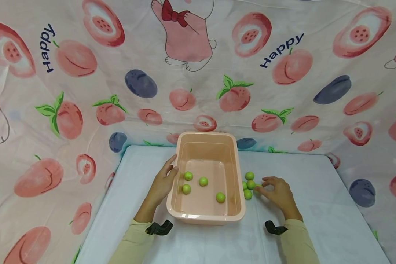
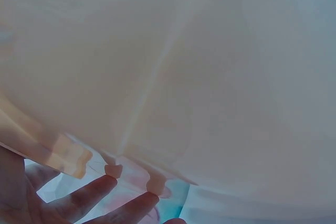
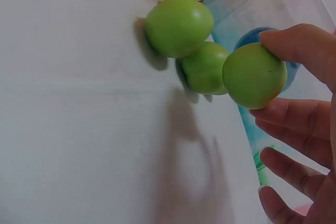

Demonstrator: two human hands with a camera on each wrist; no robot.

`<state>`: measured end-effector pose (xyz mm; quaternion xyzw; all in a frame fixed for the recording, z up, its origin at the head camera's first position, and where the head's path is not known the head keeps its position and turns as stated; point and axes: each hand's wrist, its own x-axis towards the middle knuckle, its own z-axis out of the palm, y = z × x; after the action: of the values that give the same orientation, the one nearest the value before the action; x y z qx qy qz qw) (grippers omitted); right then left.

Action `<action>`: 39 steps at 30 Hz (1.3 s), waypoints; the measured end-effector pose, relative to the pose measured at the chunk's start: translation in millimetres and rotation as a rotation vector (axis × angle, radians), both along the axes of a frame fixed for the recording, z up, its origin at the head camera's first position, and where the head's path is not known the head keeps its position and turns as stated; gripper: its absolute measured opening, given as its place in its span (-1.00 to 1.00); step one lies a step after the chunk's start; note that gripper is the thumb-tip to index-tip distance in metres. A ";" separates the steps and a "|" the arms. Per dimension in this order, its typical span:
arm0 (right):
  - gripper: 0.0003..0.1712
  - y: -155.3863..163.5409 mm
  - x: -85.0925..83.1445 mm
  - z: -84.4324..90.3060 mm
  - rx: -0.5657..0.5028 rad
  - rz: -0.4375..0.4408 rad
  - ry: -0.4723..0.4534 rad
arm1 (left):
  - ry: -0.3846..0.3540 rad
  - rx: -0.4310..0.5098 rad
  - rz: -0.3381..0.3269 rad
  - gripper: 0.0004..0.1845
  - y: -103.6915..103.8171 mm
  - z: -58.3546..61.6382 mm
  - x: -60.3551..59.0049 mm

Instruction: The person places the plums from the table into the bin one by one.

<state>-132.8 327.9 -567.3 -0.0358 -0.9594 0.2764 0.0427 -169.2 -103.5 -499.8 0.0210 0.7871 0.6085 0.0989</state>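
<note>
A peach-coloured plastic bin (image 1: pixel 206 218) stands on the table, with several round green fruits (image 1: pixel 203 181) spread over its floor. At the bin's left side, my left hand (image 1: pixel 161 182) holds the rim, thumb along the edge; in the left wrist view its fingers (image 2: pixel 89 195) reach against the outside wall. My right hand (image 1: pixel 278 192) pinches one small green fruit (image 3: pixel 254 76) between thumb and fingertips, the other fingers spread apart. Beside the bin's right wall lies a cluster of more green fruits (image 1: pixel 250 184), close to the right fingertips.
A white cloth (image 1: pixel 316 212) covers the table. Behind it and at both sides hangs a fruit-printed curtain (image 1: pixel 191 80), meeting the table's far edge close behind the bin. Black straps (image 1: pixel 160 228) sit on both wrists over pale sleeves.
</note>
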 end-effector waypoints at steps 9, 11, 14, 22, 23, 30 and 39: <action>-0.46 7.3 -5.6 11.7 -0.001 0.003 0.026 | -0.005 0.006 0.000 -0.45 0.7 2.9 0.6; -0.44 8.4 -7.1 16.1 -0.005 0.002 0.026 | -0.006 0.002 0.002 -0.45 0.8 2.6 0.4; -0.45 9.0 -10.2 23.1 -0.006 0.010 0.036 | -0.009 0.004 0.003 -0.45 1.0 3.7 0.8; -0.49 9.2 -20.1 43.0 -0.019 0.054 0.120 | -0.008 0.007 0.001 -0.45 0.7 5.0 1.3; -0.48 9.0 -21.3 45.5 -0.020 0.056 0.128 | -0.007 0.008 0.001 -0.46 0.6 5.1 1.2; -0.51 7.3 -29.4 63.1 -0.043 0.075 0.180 | -0.010 -0.002 -0.005 -0.46 0.1 4.0 0.4; -0.56 -2.8 -38.0 94.0 -0.048 0.102 0.230 | -0.020 -0.012 -0.002 -0.45 0.0 1.6 -1.5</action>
<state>-170.8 325.1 -473.3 0.0442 -0.9419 0.3033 0.1375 -170.7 -103.4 -498.2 0.0148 0.7897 0.6038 0.1076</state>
